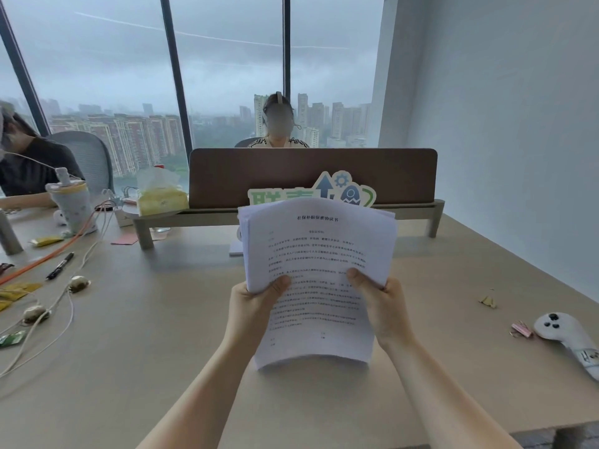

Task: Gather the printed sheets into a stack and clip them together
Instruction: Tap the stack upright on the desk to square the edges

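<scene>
Sheets in both hands, tissue pkt full

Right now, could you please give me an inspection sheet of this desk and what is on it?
Surface: beige desk, with a brown divider at its far edge.
Job's things: sheets gathered in a stack, held up above the desk, edges not yet flush; pink clip lying on the desk at the right, not yet on.
Clutter: white controller, black marker, tissue pack, covered cup, yellow wrappers.
Hands: left hand and right hand grip the stack's two sides, thumbs on the front page.
Cables: orange cable and white cables trailing across the left side.
Surroundings: large window, white wall, two other people seated.
</scene>
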A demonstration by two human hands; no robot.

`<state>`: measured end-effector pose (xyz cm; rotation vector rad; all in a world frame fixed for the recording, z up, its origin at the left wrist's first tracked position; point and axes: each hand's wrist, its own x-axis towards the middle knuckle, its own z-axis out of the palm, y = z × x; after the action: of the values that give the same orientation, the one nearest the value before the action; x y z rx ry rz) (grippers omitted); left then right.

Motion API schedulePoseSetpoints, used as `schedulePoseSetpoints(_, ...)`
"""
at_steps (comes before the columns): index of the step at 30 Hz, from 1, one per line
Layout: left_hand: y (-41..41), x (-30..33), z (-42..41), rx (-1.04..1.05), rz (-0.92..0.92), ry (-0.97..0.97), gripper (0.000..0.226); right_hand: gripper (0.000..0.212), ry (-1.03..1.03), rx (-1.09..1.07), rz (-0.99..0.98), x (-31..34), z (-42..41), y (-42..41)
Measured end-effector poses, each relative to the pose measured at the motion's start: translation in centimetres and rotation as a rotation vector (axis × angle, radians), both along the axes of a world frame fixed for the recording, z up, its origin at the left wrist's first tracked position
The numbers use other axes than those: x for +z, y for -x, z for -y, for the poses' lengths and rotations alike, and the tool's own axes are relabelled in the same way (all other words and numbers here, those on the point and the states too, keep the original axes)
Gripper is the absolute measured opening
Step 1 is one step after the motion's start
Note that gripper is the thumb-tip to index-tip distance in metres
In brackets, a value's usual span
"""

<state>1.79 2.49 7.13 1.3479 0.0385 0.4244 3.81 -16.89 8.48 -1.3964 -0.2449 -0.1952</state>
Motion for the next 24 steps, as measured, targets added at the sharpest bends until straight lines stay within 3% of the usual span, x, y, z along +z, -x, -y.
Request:
schedulePoseSetpoints(11, 0.0, -3.7, -0.8, -0.050, -0.174, -0.050, 0.019, 0.019, 0.042, 0.057, -0.077, -2.8, 0.4, 0.2)
schedulePoseSetpoints(13, -0.1, -2.7, -1.2, -0.007, -0.089, -0.072, 0.039, 0.023, 0.028, 0.038, -0.033, -2.2, 0.5, 0.3)
schedulePoseSetpoints(16, -0.3, -0.1, -1.9, 0.058, 0.092, -0.073, 0.061, 0.047, 0.050, -0.096, 0.112, -0.7, 0.9, -0.2)
schedulePoseSetpoints(20, -0.2, 3.8, -1.6, 0.098, 0.289, -0.103, 0.072, 0.076, 0.161, -0.253, 0.294, 1.6, 1.0, -0.7)
schedulePoseSetpoints(24, 0.1, 6.2, -1.1, 0.147, 0.434, -0.229, 0.071, 0.082, 0.289, -0.279, 0.457, 3.7, 0.8, -0.7)
